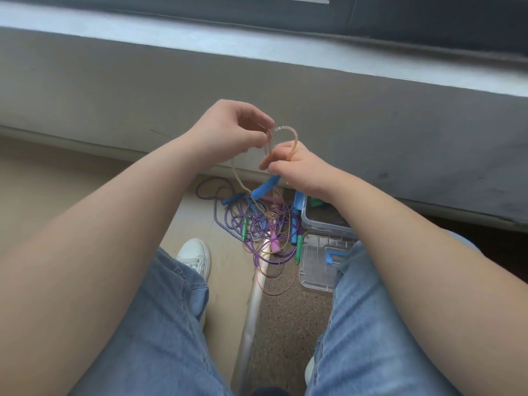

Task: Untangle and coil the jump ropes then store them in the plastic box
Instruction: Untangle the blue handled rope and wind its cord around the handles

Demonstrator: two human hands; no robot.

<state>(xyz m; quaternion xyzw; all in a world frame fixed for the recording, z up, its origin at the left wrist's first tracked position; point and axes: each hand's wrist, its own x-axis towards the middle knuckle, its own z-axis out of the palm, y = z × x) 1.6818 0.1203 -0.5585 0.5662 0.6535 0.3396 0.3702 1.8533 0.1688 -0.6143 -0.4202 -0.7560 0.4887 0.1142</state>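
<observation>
1. Overall exposure: moderate, soft daylight, cool grey cast toward 12 o'clock, warmer tones toward 6 o'clock.
2. Source: apparently from 12 o'clock; window sill [200, 27] palest surface in view.
3. Shadows: diffuse, no hard edges; wall [114, 90] below sill evenly dull, darkest at 3 o'clock near the floor.
4. Glare: one bright streak on metal strip [264, 252] at centre, partly washing out the tangled ropes [257, 221] there.
5. Sharpness: generally soft; fine cord detail smeared; left hand [228, 130] and right hand [297, 167] mildly blurred.
6. Distortion: wide-angle bowing, sill line sloping toward 3 o'clock; forearms swollen at 8 and 4 o'clock.
</observation>
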